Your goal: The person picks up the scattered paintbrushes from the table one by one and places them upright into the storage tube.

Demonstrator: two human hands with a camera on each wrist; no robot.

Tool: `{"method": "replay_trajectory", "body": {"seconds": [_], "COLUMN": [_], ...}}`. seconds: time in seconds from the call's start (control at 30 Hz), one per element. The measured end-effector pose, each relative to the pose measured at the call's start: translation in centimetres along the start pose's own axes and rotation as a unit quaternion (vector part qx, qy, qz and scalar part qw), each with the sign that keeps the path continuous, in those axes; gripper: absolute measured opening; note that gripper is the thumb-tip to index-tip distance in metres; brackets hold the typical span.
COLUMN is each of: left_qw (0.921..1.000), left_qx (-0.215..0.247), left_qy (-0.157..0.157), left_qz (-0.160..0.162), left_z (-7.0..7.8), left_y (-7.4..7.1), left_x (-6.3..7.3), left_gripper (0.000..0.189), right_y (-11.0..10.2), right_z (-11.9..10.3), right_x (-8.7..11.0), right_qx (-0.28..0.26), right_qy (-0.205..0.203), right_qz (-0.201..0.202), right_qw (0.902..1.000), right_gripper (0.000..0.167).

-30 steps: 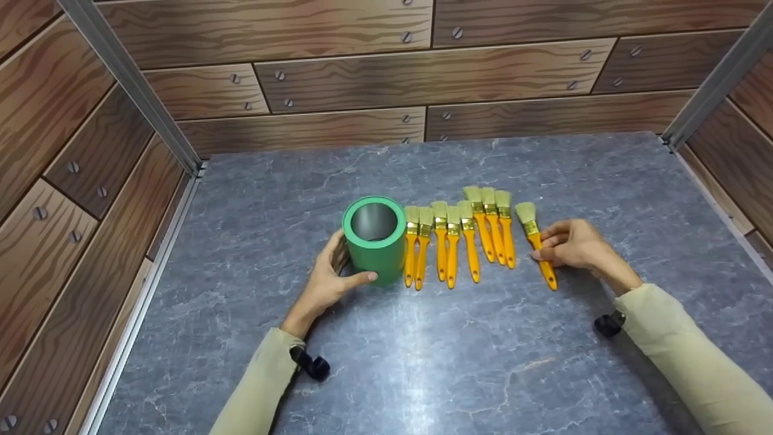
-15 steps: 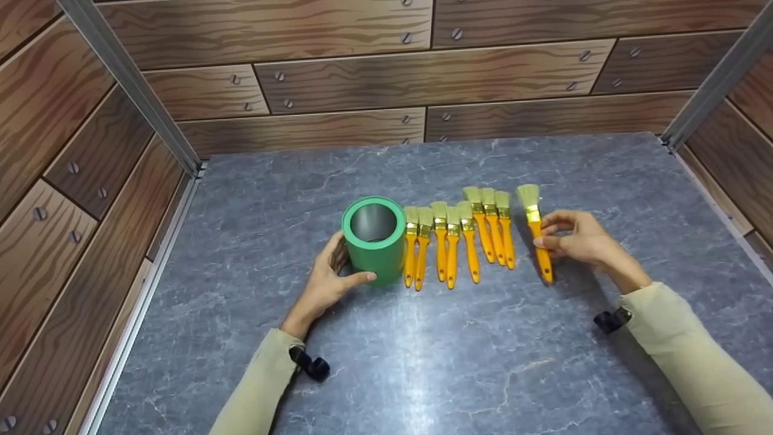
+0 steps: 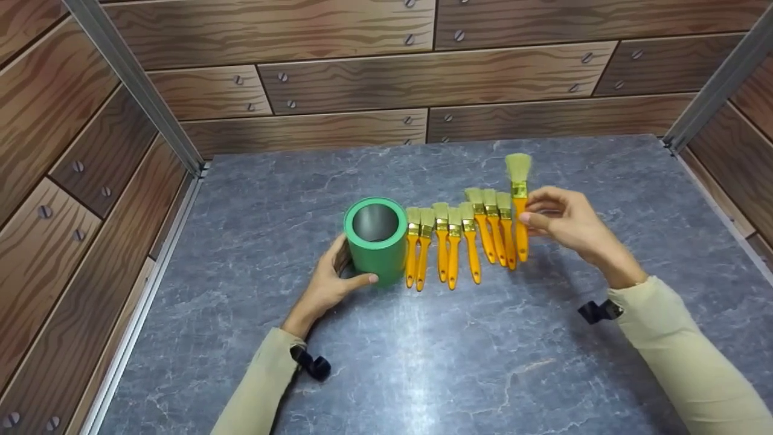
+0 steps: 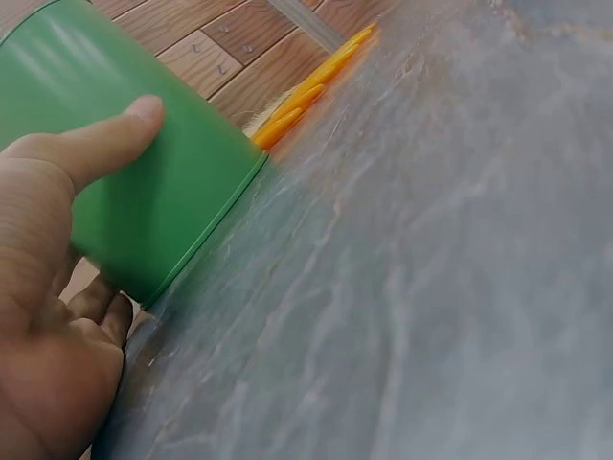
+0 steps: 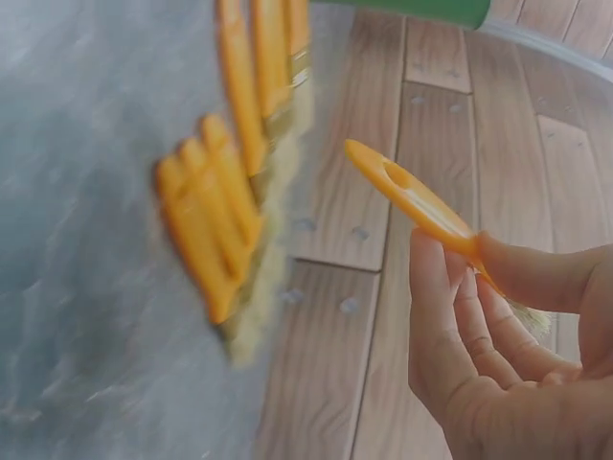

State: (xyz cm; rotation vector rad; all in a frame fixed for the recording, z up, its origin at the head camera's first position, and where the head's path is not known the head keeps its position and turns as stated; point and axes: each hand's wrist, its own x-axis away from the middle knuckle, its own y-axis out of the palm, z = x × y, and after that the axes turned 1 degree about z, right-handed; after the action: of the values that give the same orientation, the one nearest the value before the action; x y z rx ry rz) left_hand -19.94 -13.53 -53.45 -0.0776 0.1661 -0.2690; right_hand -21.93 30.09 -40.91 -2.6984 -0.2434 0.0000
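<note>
The right grip (image 3: 570,226) pinches one brush (image 3: 519,205) by its handle between thumb and fingers, seemingly clear of the desk (image 3: 471,350) — a hold that leaves the bristles free. The left grip (image 3: 329,281) curls round a green can (image 3: 379,260), thumb on the near side, probably to steady it. Between the two grips lie eight other brushes (image 3: 452,260), handles towards the person, presumably for easy picking. The pinched brush has pale, flaring bristles, a shiny gold collar and a glossy orange handle — a hole pierces its end.
</note>
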Motion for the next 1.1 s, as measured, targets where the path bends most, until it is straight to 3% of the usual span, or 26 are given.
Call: {"method": "replay_trajectory", "body": {"seconds": [0.3,1.1], "left_qw": [0.9999,0.9998], "left_qx": [-0.007,-0.005], "left_qy": [0.001,0.017], "left_qz": [0.012,0.009], "left_z": [-0.1,-0.4], "left_y": [0.1,0.1], "left_x": [0.1,0.1], "left_gripper": [0.107,0.103], "right_y": [1.9,6.4], "right_z": [-2.7,-8.3], "right_x": [-0.7,-2.7], "right_qx": [-0.034,-0.079], "right_qy": [-0.052,-0.115], "right_qz": [0.009,-0.014], "right_qw": [0.9980,0.9901], "right_gripper": [0.028,0.022]}}
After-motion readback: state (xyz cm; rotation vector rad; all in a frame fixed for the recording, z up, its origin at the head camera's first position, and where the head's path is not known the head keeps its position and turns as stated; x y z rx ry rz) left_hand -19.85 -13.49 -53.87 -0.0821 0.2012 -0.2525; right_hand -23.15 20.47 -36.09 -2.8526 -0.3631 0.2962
